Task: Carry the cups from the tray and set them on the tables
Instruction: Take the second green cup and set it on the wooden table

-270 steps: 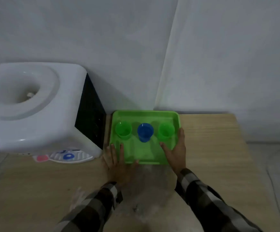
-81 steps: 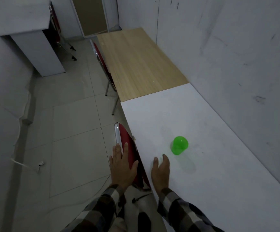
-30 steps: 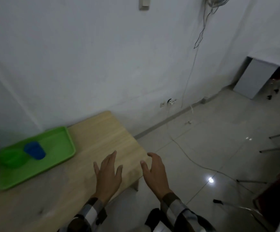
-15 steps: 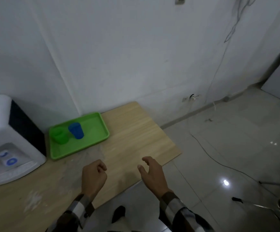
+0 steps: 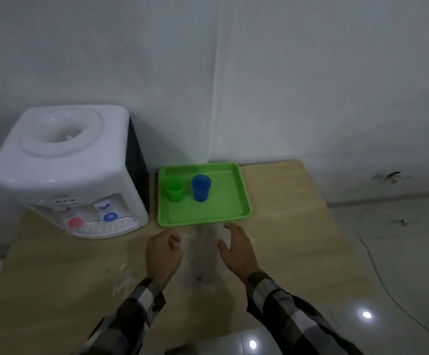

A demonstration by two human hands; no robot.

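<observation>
A green tray (image 5: 223,211) lies on the wooden table (image 5: 297,239) against the wall. In its far half stand a green cup (image 5: 174,188) on the left and a blue cup (image 5: 201,187) to its right, both upright. My left hand (image 5: 162,254) hovers over the table just in front of the tray's near left corner, fingers loosely curled, holding nothing. My right hand (image 5: 237,249) is beside it below the tray's near edge, fingers apart and empty. Neither hand touches the tray.
A white water dispenser (image 5: 67,170) with red and blue taps stands left of the tray, almost touching it. The table's right edge drops to a tiled floor (image 5: 400,252) with a cable lying on it. White walls close the back.
The view has swung left and closer to the table, so the tray now sits straight ahead. Both hands have come forward over the table toward the tray's near edge.
</observation>
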